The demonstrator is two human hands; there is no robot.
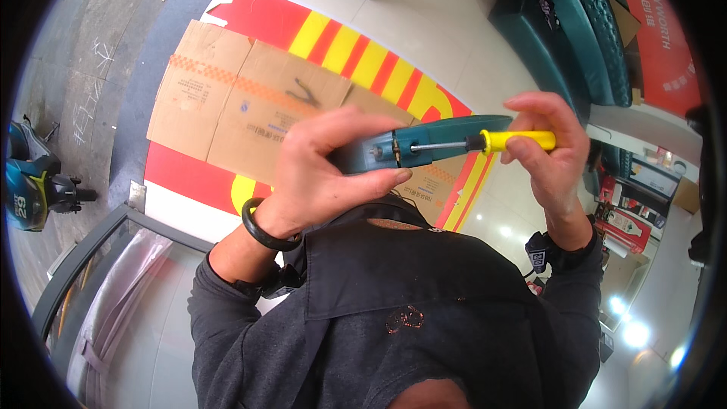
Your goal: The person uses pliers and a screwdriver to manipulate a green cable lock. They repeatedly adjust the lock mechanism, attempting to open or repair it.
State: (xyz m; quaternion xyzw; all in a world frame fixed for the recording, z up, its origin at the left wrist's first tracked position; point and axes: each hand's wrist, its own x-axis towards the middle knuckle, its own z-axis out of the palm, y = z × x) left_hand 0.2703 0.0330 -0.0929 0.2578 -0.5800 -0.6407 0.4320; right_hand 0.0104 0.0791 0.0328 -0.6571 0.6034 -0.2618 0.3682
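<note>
My left hand (322, 163) is wrapped round a teal elongated tool body (454, 131), with its thumb along the near side and its fingers on the far side. A small round metal part (377, 153) shows at the end nearest that palm. In my right hand (553, 148) is a screwdriver with a yellow handle (522, 140), pinched between thumb and fingers. Its shank (443, 146) lies along the tool body and points left, the tip meeting the body near a narrow gap across it. Whether the tip sits in a screw is too small to tell.
Below my hands, flattened cardboard (204, 98) lies on a red and yellow floor mat (265, 19). A dark forked piece (303, 93) rests on the cardboard. A green padded seat (553, 38) stands at the far right, a scooter (38, 182) at the left, and a framed glass panel (113, 257) at the near left.
</note>
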